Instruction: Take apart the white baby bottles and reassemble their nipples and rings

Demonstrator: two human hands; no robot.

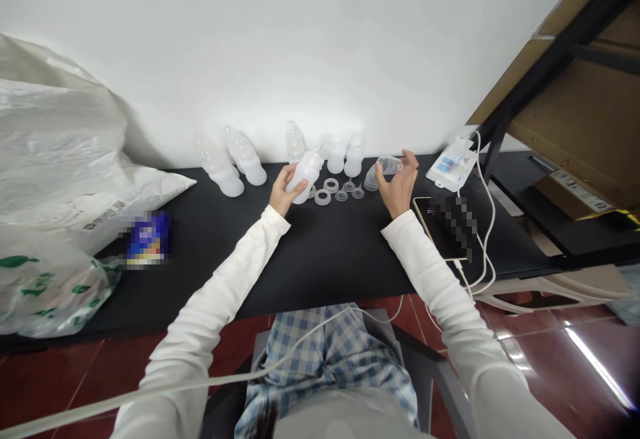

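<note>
My left hand [283,191] is wrapped round a milky white plastic bottle [306,171], tilted above the black table [320,252]. My right hand [399,182] grips a clear plastic cap [386,166] lying on its side near the wall. Between the two hands lie several small clear rings and teats [331,186] on the table. Both sleeves are white.
More capped white bottles [235,162] stand along the wall, with others [345,152] behind the rings. A phone [445,226] with a white cable and a white box [453,164] lie to the right. Big plastic bags [55,212] fill the left. A wooden shelf [575,112] stands at right.
</note>
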